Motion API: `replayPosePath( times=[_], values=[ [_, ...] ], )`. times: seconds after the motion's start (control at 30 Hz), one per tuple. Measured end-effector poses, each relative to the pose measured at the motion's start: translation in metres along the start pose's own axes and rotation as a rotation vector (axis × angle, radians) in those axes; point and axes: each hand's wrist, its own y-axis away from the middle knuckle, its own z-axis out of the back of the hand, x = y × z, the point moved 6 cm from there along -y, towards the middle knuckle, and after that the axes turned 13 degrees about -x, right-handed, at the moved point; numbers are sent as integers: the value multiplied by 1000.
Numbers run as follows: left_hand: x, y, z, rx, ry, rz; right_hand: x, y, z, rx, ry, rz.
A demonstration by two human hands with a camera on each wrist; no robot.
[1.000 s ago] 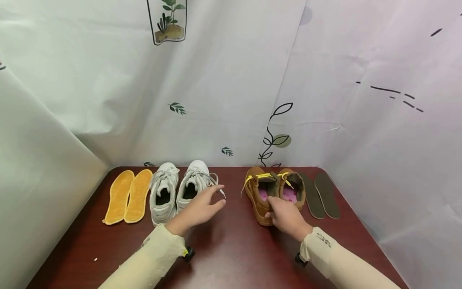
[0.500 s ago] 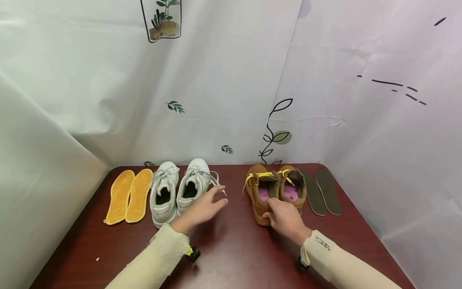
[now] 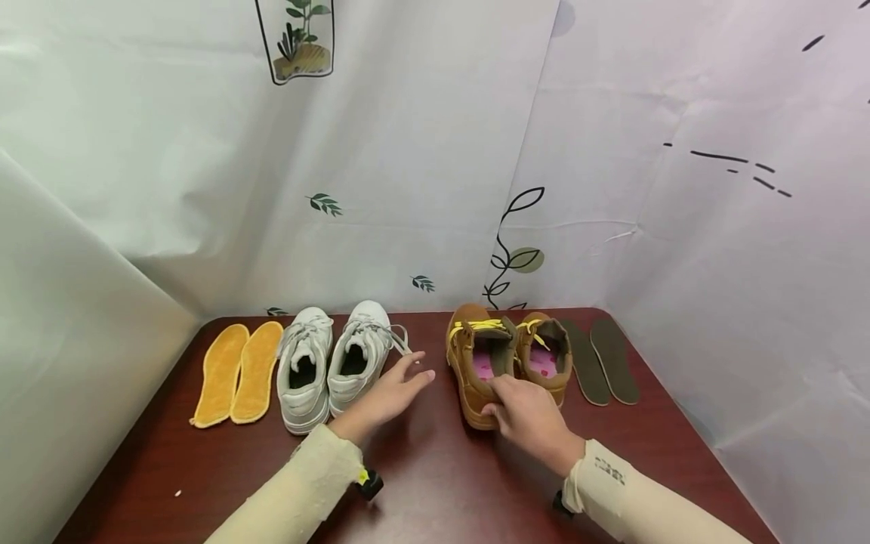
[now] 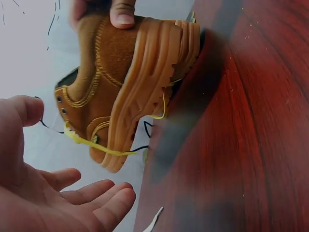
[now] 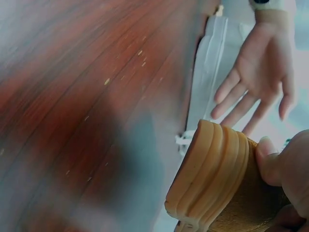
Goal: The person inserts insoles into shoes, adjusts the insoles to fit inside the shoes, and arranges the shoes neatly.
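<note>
My right hand (image 3: 533, 417) grips the heel of a brown shoe (image 3: 465, 381) with yellow laces and a pink insole. The thumb presses on its outer back in the left wrist view, where the shoe's brown side (image 4: 116, 53) and thick tan sole face the camera. Its mate, another brown shoe (image 3: 559, 378), stands just to the right. My left hand (image 3: 386, 394) is held palm inward with fingers extended and nothing in it, next to the right one of two white shoes (image 3: 347, 387). In the right wrist view, the open left palm (image 5: 263, 60) faces the brown heel (image 5: 215, 174).
The other white shoe (image 3: 306, 404) stands farther left, beside two yellow fleecy insoles (image 3: 223, 374). Two dark olive insoles (image 3: 614, 364) lie at the right. A white printed curtain (image 3: 381, 151) rises behind the dark red table (image 3: 448, 491). A small white scrap (image 3: 178, 493) lies front left.
The right hand has moved slightly left with the brown shoe, opening a gap to its mate. The left hand has shifted a little right, fingers still extended.
</note>
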Motion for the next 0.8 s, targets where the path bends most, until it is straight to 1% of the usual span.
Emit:
replayPosePath(
  times=[0.13,0.23,0.33,0.5,0.57,0.7,0.8],
  values=[
    [-1,-1,-3,-21,38,6,12,-2,6,-29,-19,42],
    [-1,0,-6,-5,87,21,21,-4,11,-52,-36,76],
    [-3,2,-8,20,171,28,30,-7,15,-64,-55,100],
    [-5,5,-8,41,347,33,45,-11,20,-75,-74,128],
    [-8,8,-8,53,397,41,49,-12,21,-80,-80,137],
    [-13,15,-6,47,415,58,58,-11,23,-88,-94,156],
    [-15,20,-3,35,398,54,65,-10,23,-92,-112,178]
  ],
)
